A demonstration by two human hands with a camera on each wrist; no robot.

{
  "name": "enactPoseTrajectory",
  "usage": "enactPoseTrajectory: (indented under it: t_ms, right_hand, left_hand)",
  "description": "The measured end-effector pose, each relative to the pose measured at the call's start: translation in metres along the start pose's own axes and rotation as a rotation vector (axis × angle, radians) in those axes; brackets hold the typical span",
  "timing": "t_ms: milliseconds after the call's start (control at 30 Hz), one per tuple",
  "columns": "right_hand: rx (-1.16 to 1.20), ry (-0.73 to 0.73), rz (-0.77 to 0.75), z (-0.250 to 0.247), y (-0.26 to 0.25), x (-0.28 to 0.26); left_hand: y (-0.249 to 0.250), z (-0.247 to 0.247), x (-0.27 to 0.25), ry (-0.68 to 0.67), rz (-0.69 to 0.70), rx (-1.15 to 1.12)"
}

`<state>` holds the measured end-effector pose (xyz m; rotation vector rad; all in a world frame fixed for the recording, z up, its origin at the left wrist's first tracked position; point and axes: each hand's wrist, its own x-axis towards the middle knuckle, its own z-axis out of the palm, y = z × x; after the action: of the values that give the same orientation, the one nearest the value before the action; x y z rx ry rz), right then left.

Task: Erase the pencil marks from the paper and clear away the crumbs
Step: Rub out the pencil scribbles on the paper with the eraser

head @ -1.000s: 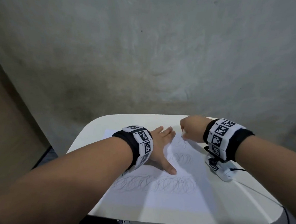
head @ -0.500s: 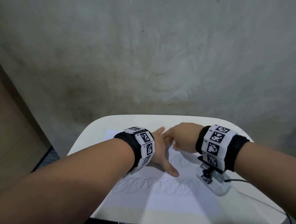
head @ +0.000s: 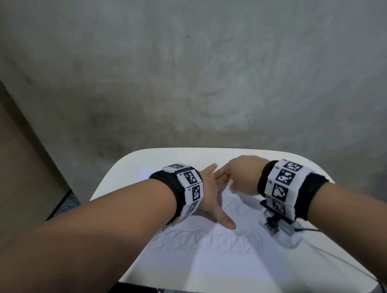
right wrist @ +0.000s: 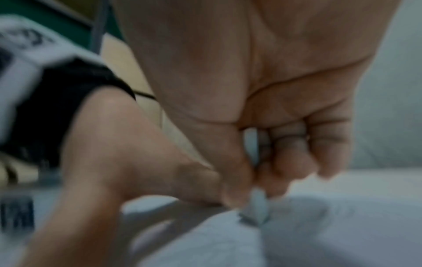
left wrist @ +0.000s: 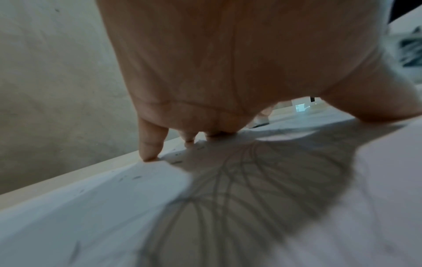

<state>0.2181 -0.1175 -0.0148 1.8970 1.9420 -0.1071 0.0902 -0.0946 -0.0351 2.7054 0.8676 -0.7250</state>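
A white sheet of paper (head: 203,259) lies on the small white table (head: 126,173), with looping pencil scribbles (head: 206,241) across its middle and a shorter row (head: 238,205) farther back. My left hand (head: 212,193) rests flat on the paper, fingers spread and straight, thumb pointing toward me. My right hand (head: 241,174) pinches a small white eraser (right wrist: 255,207) between thumb and fingers, its tip pressed on the paper just right of my left fingers. Dark eraser crumbs (left wrist: 137,178) dot the paper's far edge near my left fingertips (left wrist: 149,150).
The table stands against a grey concrete wall (head: 193,66). A brown panel (head: 14,168) stands at the left. A thin black cable (head: 331,254) runs from my right wrist camera over the table's right side. The paper's near half (head: 202,263) bears no marks.
My right hand has moved left with the eraser, from the paper's right part to beside my left fingers. The left hand has stayed flat on the paper.
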Motion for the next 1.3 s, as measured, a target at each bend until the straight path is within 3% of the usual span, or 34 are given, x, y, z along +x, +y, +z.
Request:
enactPoseTrajectory:
  t_ms: [167,300,433,567,700,833,933,1067,1200,1300]
  right_hand:
    - [0.073,0.000,0.110,-0.005,0.021,-0.002]
    - [0.065,-0.015,-0.005,0.004,0.003,-0.008]
    - [0.052,-0.016,0.126,-0.005,0.023,-0.011]
    - [0.031,-0.026,0.012,0.005,0.006,-0.013]
    - [0.047,-0.002,0.116,0.000,0.023,-0.015]
    - [0.069,-0.016,0.047,0.007,0.014,-0.019]
    - [0.063,0.003,0.121,0.003,0.025,-0.021]
    - [0.036,-0.027,0.048,0.009,0.013,-0.023]
    - [0.101,-0.018,0.168,-0.002,0.038,-0.019]
    - [0.132,0.013,0.115,0.001,0.032,-0.011]
  left_hand:
    - [-0.001,0.000,0.000,0.018,0.012,-0.003]
    - [-0.002,0.001,0.002,0.005,0.011,-0.019]
    - [-0.003,0.002,0.003,0.021,0.009,-0.021]
    - [-0.005,0.003,0.007,0.011,0.015,-0.013]
    - [-0.003,0.003,0.005,0.015,0.001,0.007]
    - [-0.002,0.002,0.004,0.009,0.009,0.023]
    - [-0.003,0.004,0.005,0.021,-0.003,0.003]
    - [-0.001,0.002,0.002,0.030,0.020,0.030]
    - [-0.003,0.005,0.007,0.018,-0.012,-0.003]
    - [-0.004,0.004,0.007,0.017,-0.003,-0.009]
